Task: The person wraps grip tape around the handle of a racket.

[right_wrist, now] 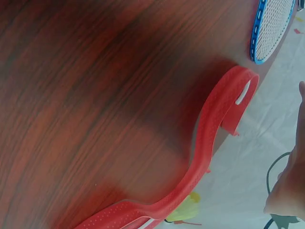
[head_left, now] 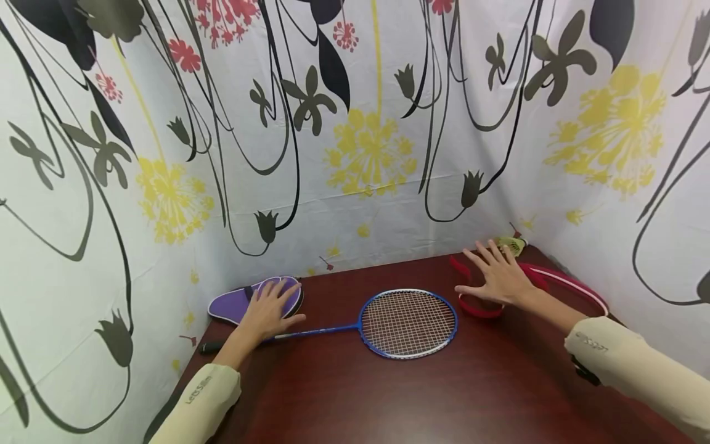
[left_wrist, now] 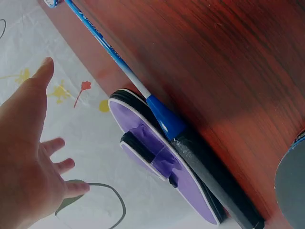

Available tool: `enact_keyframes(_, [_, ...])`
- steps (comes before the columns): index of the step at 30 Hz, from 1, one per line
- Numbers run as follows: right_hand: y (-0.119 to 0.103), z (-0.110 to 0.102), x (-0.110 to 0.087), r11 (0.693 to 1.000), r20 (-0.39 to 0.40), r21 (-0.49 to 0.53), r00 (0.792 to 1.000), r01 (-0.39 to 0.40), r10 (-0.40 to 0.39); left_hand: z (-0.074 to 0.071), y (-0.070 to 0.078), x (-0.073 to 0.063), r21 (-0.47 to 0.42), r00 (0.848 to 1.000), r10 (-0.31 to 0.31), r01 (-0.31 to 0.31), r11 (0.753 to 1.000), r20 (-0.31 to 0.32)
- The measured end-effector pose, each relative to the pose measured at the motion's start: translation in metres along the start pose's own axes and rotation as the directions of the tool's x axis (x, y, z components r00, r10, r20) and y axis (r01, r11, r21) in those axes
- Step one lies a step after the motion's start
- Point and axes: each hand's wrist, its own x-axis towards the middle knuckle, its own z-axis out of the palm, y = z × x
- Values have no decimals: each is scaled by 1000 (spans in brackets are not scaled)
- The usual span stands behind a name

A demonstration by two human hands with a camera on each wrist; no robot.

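My left hand [head_left: 266, 311] is spread with straight fingers over a purple zip case [head_left: 228, 306], shaped like a paddle cover, and holds nothing. Beside that case lies a blue badminton racket [head_left: 408, 324], its black handle [left_wrist: 214, 176] along the case's edge and its strung head toward the middle of the table. On the other side, my right hand [head_left: 499, 280] hovers with fingers fanned above a long red perforated strap [right_wrist: 205, 129] that curls in loops. A yellow shuttlecock [head_left: 511, 245] sits behind the right fingers at the far corner, partly hidden.
The dark red-brown wooden table [head_left: 355, 401] meets a white floral-printed curtain [head_left: 344, 234] at the back and sides. In the left wrist view a grey rounded thing [left_wrist: 291, 183] shows at the right edge.
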Motion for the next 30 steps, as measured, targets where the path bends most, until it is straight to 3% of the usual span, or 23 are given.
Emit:
enact_keyframes(8, [-15,7,-5,998,-7,42,999,44,-44,3,9,1,-157,995,61,-47,986,83])
enact_keyframes(18, [-42,21,-9,993,19,63,995,96,-97,12,24,4,-388,975,133,-54,920,180])
enact_keyframes(25, [-62,31,-13,974,-37,133,983,181,-178,27,31,9,-464,964,210,-114,879,161])
enact_keyframes(30, [-74,40,-15,961,-24,173,977,215,-214,40,34,8,-504,965,236,-147,851,117])
